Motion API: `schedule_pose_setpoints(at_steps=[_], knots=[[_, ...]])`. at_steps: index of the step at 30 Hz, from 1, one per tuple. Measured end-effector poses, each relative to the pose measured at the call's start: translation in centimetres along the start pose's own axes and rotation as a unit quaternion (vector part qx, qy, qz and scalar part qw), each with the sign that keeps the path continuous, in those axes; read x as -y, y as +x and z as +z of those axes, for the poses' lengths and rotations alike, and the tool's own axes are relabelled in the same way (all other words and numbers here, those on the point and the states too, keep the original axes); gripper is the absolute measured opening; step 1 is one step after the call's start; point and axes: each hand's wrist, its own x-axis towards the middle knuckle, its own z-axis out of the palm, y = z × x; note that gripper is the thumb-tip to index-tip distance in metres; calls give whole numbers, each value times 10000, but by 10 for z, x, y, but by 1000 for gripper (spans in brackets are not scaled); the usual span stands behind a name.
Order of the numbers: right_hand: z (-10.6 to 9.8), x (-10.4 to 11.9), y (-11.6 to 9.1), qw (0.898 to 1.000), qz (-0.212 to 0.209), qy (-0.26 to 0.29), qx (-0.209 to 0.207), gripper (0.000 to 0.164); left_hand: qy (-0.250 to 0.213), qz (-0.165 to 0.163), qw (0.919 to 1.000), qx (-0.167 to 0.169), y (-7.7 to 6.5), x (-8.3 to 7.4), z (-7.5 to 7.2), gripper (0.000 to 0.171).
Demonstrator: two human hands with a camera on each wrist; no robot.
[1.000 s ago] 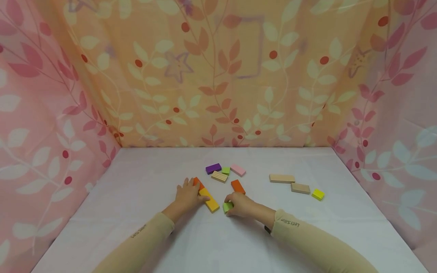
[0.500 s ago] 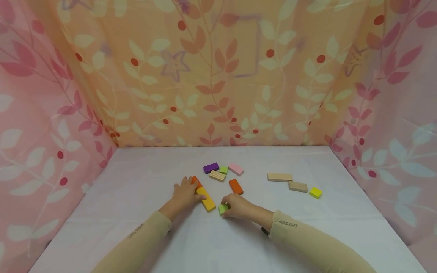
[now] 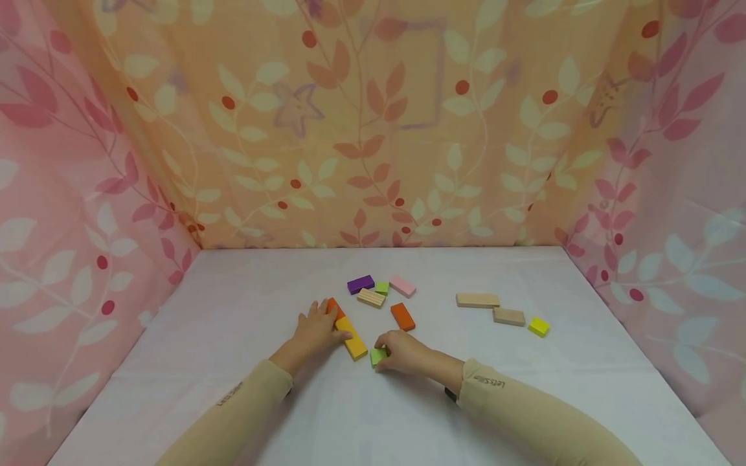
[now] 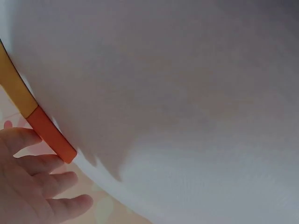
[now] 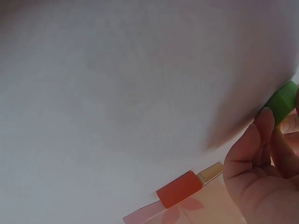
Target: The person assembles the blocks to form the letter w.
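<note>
My left hand rests against an orange block and a yellow-orange block that lie end to end in a slanting line. Its thumb lies on the yellow-orange block, while the spread fingers touch the orange one, as the left wrist view also shows. To the right, my right hand pinches a small green block between thumb and fingers. A narrow gap separates this green block from the near end of the yellow-orange block. In the right wrist view, the fingers hide part of the green block.
A second orange block lies beyond my right hand. Farther back are purple, green, pink and striped wooden blocks. At right lie two plain wooden blocks and a yellow one. Patterned cloth walls surround the white table.
My right hand has moved the green block slightly left, closer to the yellow-orange block. The left hand stays on its two blocks. The head view has shifted a little.
</note>
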Motion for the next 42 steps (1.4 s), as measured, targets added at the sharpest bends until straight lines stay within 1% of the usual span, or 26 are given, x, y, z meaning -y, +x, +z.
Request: schedule_pose_setpoints(at_steps=[9,20,24,26,28,30,33,35,36,38,42], knots=[[1,2,1,9999,-116,-44,-15,34,-92,50,9999,-5,-2,-1,-2,79],[5,2,3,9999,-63,-31,-72,33,60,28,10000,8,2,3,0,79],[2,1,1,9999,25,132,3,36,-14,8,10000,56,1,2,0,80],[-3,-1,0,9996,143,236,58,37,-44,3,10000,71,1,2,0,80],[-11,-3,0,9994,215,261,1,37,-50,-2,9999,89,2,1,1,80],[-21,-9,2,9996,158,157,-190,35,-34,3,9999,116,2,1,2,80],[-39,-21,9,9983,65,-17,-583,34,-24,17,9999,114,3,1,2,79],[-49,-31,15,9977,116,-82,-659,39,-16,37,9999,96,3,1,3,79],[-53,-36,18,9977,210,-96,-630,42,-20,52,10000,71,3,2,3,78],[-59,-46,24,9979,477,-33,-442,49,-20,65,10000,62,3,2,3,78],[-63,-57,34,9963,855,-16,-37,57,-13,71,9999,92,4,2,3,79]])
